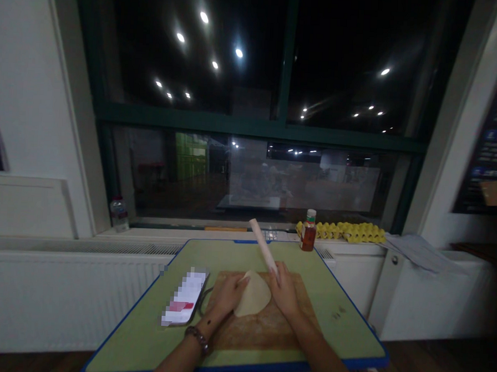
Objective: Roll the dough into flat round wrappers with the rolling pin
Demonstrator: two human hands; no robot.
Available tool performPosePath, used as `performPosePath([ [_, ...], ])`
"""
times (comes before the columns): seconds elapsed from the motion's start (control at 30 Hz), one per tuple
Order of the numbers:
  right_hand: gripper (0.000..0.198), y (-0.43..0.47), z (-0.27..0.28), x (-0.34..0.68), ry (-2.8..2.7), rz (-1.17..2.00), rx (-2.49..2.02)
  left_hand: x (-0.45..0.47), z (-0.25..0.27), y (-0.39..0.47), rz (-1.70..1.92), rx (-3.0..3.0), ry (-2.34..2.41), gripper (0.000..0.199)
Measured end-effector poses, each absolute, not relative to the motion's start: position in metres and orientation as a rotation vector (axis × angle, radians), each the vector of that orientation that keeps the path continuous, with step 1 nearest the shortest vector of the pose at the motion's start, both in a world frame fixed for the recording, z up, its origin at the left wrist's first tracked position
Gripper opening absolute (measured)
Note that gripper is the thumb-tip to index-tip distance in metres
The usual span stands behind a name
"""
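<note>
A flat, pale sheet of dough [252, 296] lies on a wooden board [261, 331]. My left hand [228, 291] pinches the dough's upper left edge between thumb and fingers. On the right, my right hand [283, 288] is wrapped round the lower end of a rolling pin [262, 243]. The pin tilts up and to the left, its far end raised past the board's back edge. Part of the dough is hidden under my left hand.
A lit phone [185, 298] lies left of the board on the green table [340, 335]. A bottle of red sauce [308, 232] stands at the back right. Yellow egg trays [346, 231], papers [420, 251] and a clear bottle [119, 215] rest along the windowsill.
</note>
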State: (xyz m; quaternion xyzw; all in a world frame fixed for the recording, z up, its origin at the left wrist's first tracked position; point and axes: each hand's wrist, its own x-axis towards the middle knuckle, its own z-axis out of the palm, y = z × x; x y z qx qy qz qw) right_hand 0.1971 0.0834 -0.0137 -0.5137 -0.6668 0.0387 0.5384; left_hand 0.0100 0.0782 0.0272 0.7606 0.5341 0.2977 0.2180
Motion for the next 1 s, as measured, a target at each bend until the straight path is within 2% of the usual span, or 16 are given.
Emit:
performPosePath([
  [0.43, 0.021, 0.083, -0.014, 0.197, -1.605, 0.108, -1.21, 0.007, 0.015, 0.085, 1.075, 1.986, 1.297, 0.044],
  [0.77, 0.019, 0.085, -0.017, 0.198, -1.61, 0.12, -1.198, 0.007, 0.012, 0.085, 1.08, 1.988, 1.31, 0.048],
  [1.0, 0.019, 0.084, -0.016, 0.198, -1.617, 0.086, -1.199, 0.01, 0.019, 0.081, 1.13, 1.991, 1.22, 0.041],
])
